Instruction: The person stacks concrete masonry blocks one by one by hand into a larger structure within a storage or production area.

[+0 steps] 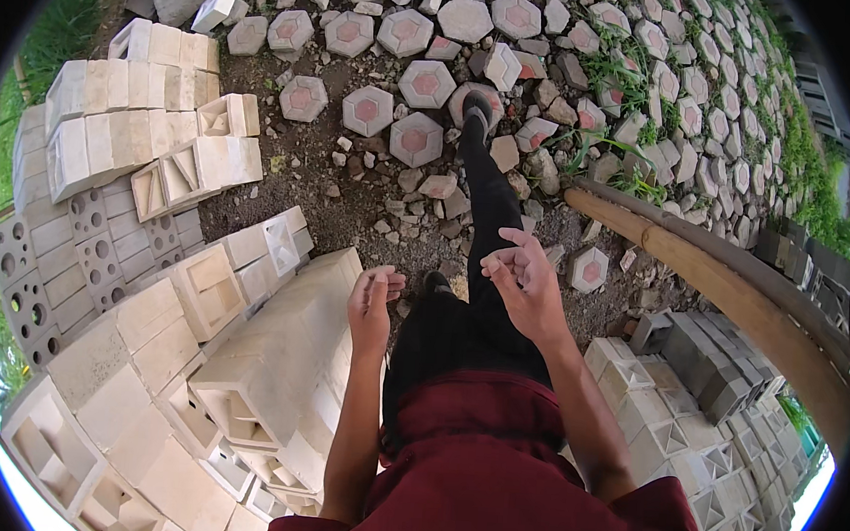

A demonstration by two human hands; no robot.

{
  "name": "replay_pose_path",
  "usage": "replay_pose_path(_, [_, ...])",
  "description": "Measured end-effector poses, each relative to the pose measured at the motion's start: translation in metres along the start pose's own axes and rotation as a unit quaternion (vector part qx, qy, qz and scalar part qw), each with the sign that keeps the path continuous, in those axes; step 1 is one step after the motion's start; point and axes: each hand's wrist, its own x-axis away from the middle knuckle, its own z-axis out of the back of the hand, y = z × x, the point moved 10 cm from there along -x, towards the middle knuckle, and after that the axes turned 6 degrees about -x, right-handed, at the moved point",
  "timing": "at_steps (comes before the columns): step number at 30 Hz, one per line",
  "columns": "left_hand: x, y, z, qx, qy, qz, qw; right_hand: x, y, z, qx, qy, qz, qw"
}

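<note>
Hands hung empty: the left hand [372,306] loosely curled, the right hand [526,286] open with fingers spread. Pale hollow concrete blocks [243,371] lay stacked just left of the left hand; grey hexagonal pavers [416,138] with pink centres dotted the rough soil beyond both.

An outdoor yard for cast masonry is showing here. Pale vent blocks [243,371] are lying stacked on the left, grey blocks [721,361] on the right. Hexagonal pavers [413,138] are lying loose over bare soil [295,160] and rubble. Grass [811,163] is growing along the edges.
</note>
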Motion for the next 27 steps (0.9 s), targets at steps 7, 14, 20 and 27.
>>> replay_pose_path(7, [-0.189, 0.099, -0.074, -0.033, -0.005, 0.032, 0.999, -0.201, -0.056, 0.015, 0.040, -0.034, -0.047, 0.998])
replay_pose_path(14, [-0.297, 0.229, -0.197, 0.086, -0.096, 0.031, 0.991, -0.349, -0.161, 0.060, 0.054, 0.043, -0.049, 0.996])
replay_pose_path(20, [-0.363, 0.343, -0.206, -0.021, -0.117, -0.035, 0.992, -0.416, -0.263, 0.032, 0.236, -0.064, 0.057, 0.968])
replay_pose_path(27, [-0.483, 0.461, -0.117, -0.020, -0.057, -0.061, 0.996, -0.538, -0.399, -0.031, 0.324, -0.108, 0.132, 0.930])
